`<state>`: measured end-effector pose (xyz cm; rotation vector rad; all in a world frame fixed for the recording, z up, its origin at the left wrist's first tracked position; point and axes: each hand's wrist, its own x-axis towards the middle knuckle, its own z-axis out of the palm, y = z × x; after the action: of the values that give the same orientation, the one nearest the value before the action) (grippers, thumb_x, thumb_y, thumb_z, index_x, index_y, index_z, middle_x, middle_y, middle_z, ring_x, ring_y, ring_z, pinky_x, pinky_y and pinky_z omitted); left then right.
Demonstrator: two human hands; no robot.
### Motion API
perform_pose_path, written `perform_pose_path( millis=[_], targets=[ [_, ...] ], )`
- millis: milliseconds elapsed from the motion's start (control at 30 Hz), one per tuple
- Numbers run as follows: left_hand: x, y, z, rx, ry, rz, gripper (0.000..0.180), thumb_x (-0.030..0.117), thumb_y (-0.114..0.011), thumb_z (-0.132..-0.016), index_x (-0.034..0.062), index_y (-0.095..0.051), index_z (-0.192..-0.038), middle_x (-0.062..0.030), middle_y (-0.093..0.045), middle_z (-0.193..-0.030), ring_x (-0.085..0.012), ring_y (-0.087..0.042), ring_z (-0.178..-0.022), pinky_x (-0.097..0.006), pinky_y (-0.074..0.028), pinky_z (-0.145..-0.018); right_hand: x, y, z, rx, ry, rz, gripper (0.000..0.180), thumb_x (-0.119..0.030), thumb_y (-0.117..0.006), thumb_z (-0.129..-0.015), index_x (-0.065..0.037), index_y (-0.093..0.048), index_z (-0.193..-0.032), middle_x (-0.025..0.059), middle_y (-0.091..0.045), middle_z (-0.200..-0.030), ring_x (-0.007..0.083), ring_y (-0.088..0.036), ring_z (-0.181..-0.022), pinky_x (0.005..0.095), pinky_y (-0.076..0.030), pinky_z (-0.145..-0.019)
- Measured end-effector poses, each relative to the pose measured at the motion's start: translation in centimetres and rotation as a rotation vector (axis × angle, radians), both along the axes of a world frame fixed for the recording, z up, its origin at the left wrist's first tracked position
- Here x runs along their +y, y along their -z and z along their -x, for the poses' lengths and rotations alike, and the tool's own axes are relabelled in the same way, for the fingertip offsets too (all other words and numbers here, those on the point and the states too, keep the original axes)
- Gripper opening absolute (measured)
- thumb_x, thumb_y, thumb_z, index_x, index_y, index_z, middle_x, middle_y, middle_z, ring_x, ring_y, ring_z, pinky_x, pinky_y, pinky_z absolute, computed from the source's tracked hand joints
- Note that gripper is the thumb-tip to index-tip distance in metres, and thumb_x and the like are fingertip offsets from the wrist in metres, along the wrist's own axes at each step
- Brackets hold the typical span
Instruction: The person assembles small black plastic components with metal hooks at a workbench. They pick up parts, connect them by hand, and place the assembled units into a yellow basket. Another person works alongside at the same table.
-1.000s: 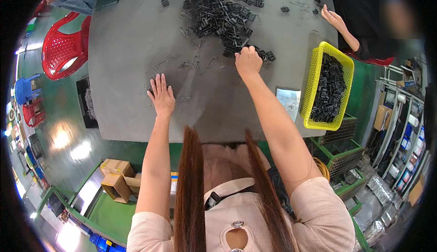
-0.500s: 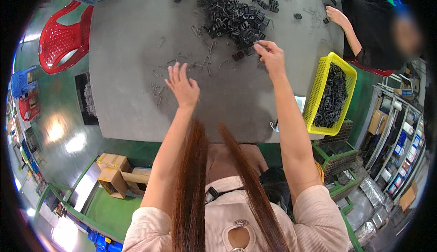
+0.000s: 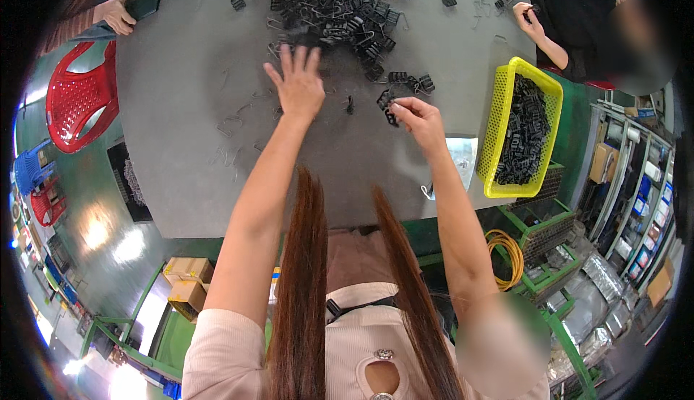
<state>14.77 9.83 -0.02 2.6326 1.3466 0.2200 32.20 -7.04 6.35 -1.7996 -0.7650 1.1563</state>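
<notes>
This looks like a factory workshop: small black parts (image 3: 336, 16) heaped at twelve o'clock on a broad grey desk (image 3: 188, 154), packed shelving (image 3: 630, 201) at three, cardboard boxes (image 3: 189, 270) at eight.

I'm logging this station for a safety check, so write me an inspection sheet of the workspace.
Surface: grey tabletop, pieces scattered across it.
Job's things: black pieces heaped in a pile; more in a yellow basket at right; loose thin wires at left.
Clutter: pale packet by the right forearm; dark flat object at upper left.
Left grip: spread open at the pile's near side; contact unclear.
Right grip: pinching black pieces.
Cables: yellow coil below the tabletop, cable or hose unclear.
Surroundings: red chair and cardboard boxes at left; co-workers' hands at both sides.
</notes>
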Motion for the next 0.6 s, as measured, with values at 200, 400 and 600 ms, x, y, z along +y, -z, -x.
perform_pose_path(
  millis=[200,400,600],
  targets=[
    [0.0,-1.0,-1.9,-0.143,0.053,-0.087,0.039,0.012,-0.057,-0.079,0.0138,-0.054,-0.118,-0.0057,-0.045,-0.127,-0.0258,-0.036,-0.124,-0.053,-0.028,-0.099,-2.8,1.5,1.8,-0.241,0.143,0.018,0.013,-0.011,-0.069,-0.077,-0.004,-0.070,-0.088,0.0045,-0.066,-0.081,0.0110,-0.059,-0.072,0.0245,-0.047,-0.067],
    [-6.0,-0.2,-9.8,-0.362,0.431,0.034,0.027,0.016,-0.060,-0.079,0.0120,-0.059,-0.105,-0.0016,-0.054,-0.110,-0.0219,-0.048,-0.105,-0.037,-0.037,-0.087,-5.5,2.9,1.6,-0.131,-0.091,0.408,0.024,-0.026,-0.070,-0.073,-0.009,-0.071,-0.089,0.0116,-0.068,-0.090,0.0281,-0.065,-0.082,0.0372,-0.050,-0.075],
    [-5.5,0.4,-10.0,-0.024,0.423,0.385,0.028,0.022,-0.060,-0.082,0.0124,-0.062,-0.108,-0.0046,-0.061,-0.106,-0.0222,-0.056,-0.098,-0.035,-0.044,-0.081,-2.7,4.9,-3.2,-0.809,0.239,0.170,0.036,-0.017,-0.069,-0.075,-0.011,-0.060,-0.109,0.0088,-0.058,-0.100,0.0229,-0.062,-0.082,0.0347,-0.049,-0.074]
  ],
)
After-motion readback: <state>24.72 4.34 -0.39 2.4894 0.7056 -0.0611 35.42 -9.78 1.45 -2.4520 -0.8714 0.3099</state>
